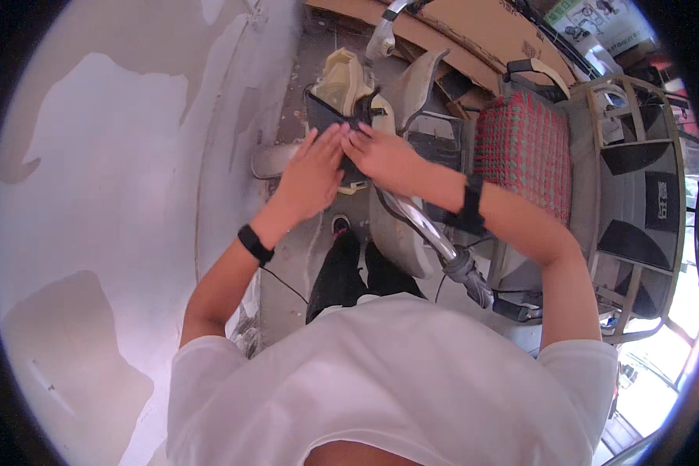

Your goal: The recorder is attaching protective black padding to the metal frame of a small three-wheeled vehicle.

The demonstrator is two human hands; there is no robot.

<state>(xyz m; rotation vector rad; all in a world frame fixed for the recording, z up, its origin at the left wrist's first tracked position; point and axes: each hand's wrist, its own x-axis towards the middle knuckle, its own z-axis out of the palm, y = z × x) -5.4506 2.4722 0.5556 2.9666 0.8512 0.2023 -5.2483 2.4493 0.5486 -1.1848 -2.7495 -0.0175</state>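
A three-wheeled vehicle stands in front of me, and both hands are at its front end, on a dark panel (318,116) below a yellowed plastic housing (345,81). My left hand (311,177) lies over the panel's near left side, its fingers stretched out. Close beside it, my right hand (382,160) has bent fingers with the tips pressed together at the panel. Whatever small piece might be between those tips is hidden. Under my right forearm runs a chrome handlebar (429,227) with a grey grip (467,272).
A plastered wall (116,194) rises close on the left. To the right are a red-and-green checked seat (522,147) and a framed cargo carrier (648,194). Flattened cardboard (481,39) leans at the back. A pale body panel (396,241) sits near my legs.
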